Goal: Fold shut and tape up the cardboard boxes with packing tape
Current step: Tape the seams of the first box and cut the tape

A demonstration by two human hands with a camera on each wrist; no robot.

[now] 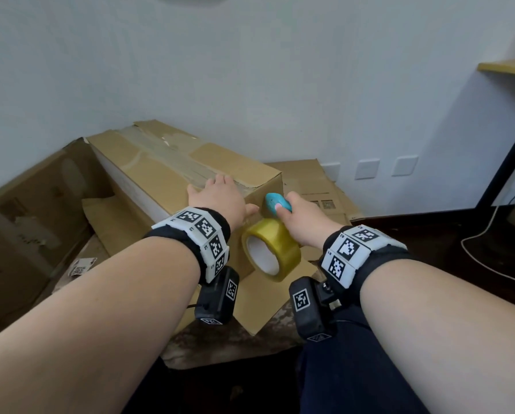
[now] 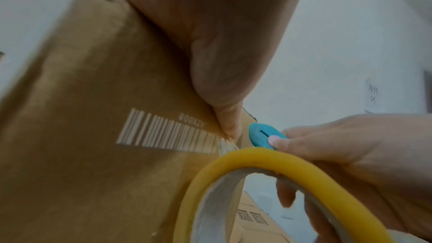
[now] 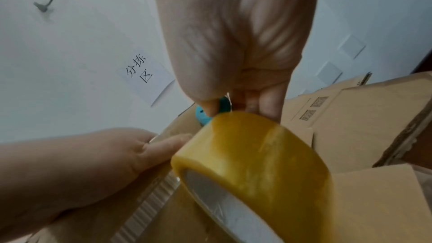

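**Mia:** What is the left hand [image 1: 220, 198] doing?

**Ben:** It lies flat on top of the long brown cardboard box [image 1: 172, 174], at the near right corner. The fingers are straight. The thumb [image 2: 228, 125] points down the end of the box, where shiny clear tape crosses a white barcode [image 2: 163, 134].

**Mia:** Is the box shut?

**Ben:** Yes. The top flaps are folded down. A wide strip of shiny clear tape [image 1: 172, 162] runs along the top. The card looks torn and peeled at the far end.

**Mia:** And the right hand [image 1: 305, 222]?

**Ben:** It pinches a small smooth blue plastic cutter [image 1: 277, 203], thumb on top. The cutter is close to the right corner of the box. I cannot tell if it touches.

**Mia:** Where is the tape?

**Ben:** The round yellow roll of packing tape [image 1: 272, 249] hangs just under that hand. Its inside ring is white card. In the left wrist view, some fingers [image 2: 286, 195] reach through the hole.

**Mia:** What else is there?

**Ben:** Flat cardboard sheets [image 1: 316, 186] lie to the right, by the white wall [image 1: 250, 70]. A bigger open brown box [image 1: 26, 210] sits on the left.
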